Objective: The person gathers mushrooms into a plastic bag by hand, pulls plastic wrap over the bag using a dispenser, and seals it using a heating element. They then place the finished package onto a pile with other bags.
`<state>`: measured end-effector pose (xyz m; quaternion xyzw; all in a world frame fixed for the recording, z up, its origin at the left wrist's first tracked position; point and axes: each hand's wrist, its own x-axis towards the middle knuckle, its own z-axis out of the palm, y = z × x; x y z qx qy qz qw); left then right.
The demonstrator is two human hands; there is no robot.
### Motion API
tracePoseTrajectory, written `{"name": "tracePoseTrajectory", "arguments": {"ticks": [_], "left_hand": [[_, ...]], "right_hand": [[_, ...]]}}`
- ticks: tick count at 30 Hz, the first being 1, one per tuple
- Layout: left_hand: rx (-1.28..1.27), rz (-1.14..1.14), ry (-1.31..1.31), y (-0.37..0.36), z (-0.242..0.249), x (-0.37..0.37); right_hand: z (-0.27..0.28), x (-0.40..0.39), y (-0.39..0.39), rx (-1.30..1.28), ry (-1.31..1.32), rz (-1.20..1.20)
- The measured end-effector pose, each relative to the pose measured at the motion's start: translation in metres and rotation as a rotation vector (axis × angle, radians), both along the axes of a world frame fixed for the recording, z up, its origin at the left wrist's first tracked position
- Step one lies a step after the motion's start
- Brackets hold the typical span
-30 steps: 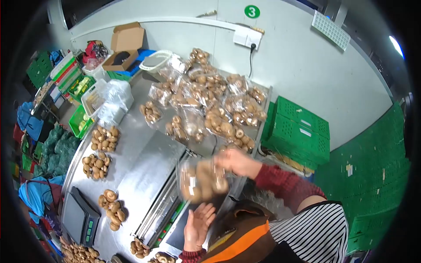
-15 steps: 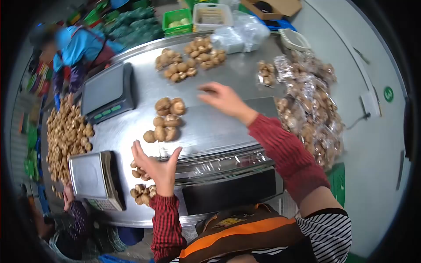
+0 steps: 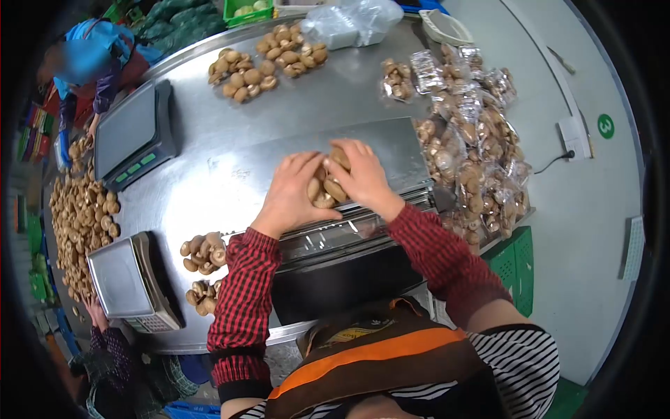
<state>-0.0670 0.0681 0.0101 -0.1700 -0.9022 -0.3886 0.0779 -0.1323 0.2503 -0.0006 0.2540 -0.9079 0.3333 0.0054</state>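
Several brown mushrooms sit gathered in a small cluster between my two hands, over the metal plate in front of me. My left hand curves round their left side, thumb along the near edge. From the right, my right hand closes over them, its fingers at the top of the cluster. Parts of the mushrooms are hidden under my fingers. Just below my hands runs the wrapping machine's front edge with clear film. Left of my left forearm lie two small mushroom piles, one pile above the other.
Bagged mushrooms heap up at the right, with one separate pack nearby. Loose piles lie at the back. Two scales stand at left beside a large mushroom heap. Two other people work there.
My hands, apart and open before, have come together round the mushrooms. That cluster now sits farther right on the plate, beside the film. The view has shifted too.
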Motion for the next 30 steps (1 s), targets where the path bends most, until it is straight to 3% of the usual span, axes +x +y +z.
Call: {"name": "tracePoseTrajectory", "arguments": {"ticks": [2,4,6,8,9,10,11,12,14,15,16,18,19,20,21,22,23,24,26,28,29,30], "left_hand": [[-0.009,-0.093,0.003,0.002,0.002,-0.008],[-0.099,0.005,0.053,0.003,0.014,0.004],[-0.001,0.157,0.12,-0.001,0.019,0.037],[0.046,0.518,0.119,-0.009,0.006,0.088],[-0.033,0.732,0.046,-0.007,0.007,0.115],[-0.197,0.828,0.043,-0.012,-0.007,0.136],[-0.327,0.774,0.169,-0.009,-0.01,0.144],[-0.447,0.815,0.042,0.002,-0.016,0.151],[-0.52,0.818,0.01,0.018,-0.01,0.142],[-0.409,0.763,-0.168,0.019,-0.01,0.135],[-0.32,0.723,-0.188,0.016,-0.02,0.132],[0.074,0.839,-0.301,0.019,-0.008,0.139],[0.291,0.741,-0.368,0.012,-0.01,0.149],[0.303,0.766,-0.362,0.008,-0.008,0.151],[0.833,0.73,-0.771,0.007,-0.003,0.155],[1.366,0.624,-1.169,0.004,0.002,0.159],[1.541,0.473,-1.188,-0.001,0.008,0.159],[1.595,0.394,-1.016,-0.01,0.029,0.159],[1.698,0.404,-0.657,-0.024,0.079,0.151],[1.694,0.439,-0.28,-0.03,0.115,0.121],[1.688,0.251,-0.117,-0.049,0.102,0.101],[1.575,0.495,-0.045,-0.042,0.101,0.073]], "right_hand": [[-0.002,-0.002,0.011,-0.077,-0.005,0.008],[0.004,0.0,0.035,-0.153,-0.015,0.01],[0.019,-0.001,0.071,-0.277,-0.073,-0.034],[0.049,0.029,0.126,-0.034,-0.171,-0.146],[0.057,0.04,0.145,0.211,-0.209,-0.176],[0.049,0.052,0.154,0.208,-0.2,-0.179],[0.029,0.065,0.161,0.294,-0.094,-0.196],[0.01,0.073,0.168,0.383,0.008,-0.204],[-0.005,0.069,0.155,0.34,-0.074,-0.206],[-0.012,0.066,0.147,0.287,-0.159,-0.224],[-0.019,0.065,0.15,0.297,-0.151,-0.192],[-0.017,0.07,0.157,-0.251,-0.445,-0.246],[-0.006,0.076,0.163,-0.556,-0.818,-0.327],[0.017,0.087,0.162,-0.854,-1.202,-0.417],[0.013,0.089,0.163,-1.07,-1.545,-0.4],[0.012,0.087,0.166,-1.056,-1.556,-0.4],[0.022,0.082,0.164,-1.052,-1.658,-0.267],[0.035,0.071,0.162,-1.045,-1.75,-0.125],[0.082,0.032,0.162,-1.063,-1.31,0.229],[0.117,-0.002,0.138,-1.388,-1.167,0.332],[0.125,-0.017,0.113,-1.344,-1.003,0.093],[0.128,-0.033,0.087,-1.291,-0.832,-0.137]]}}
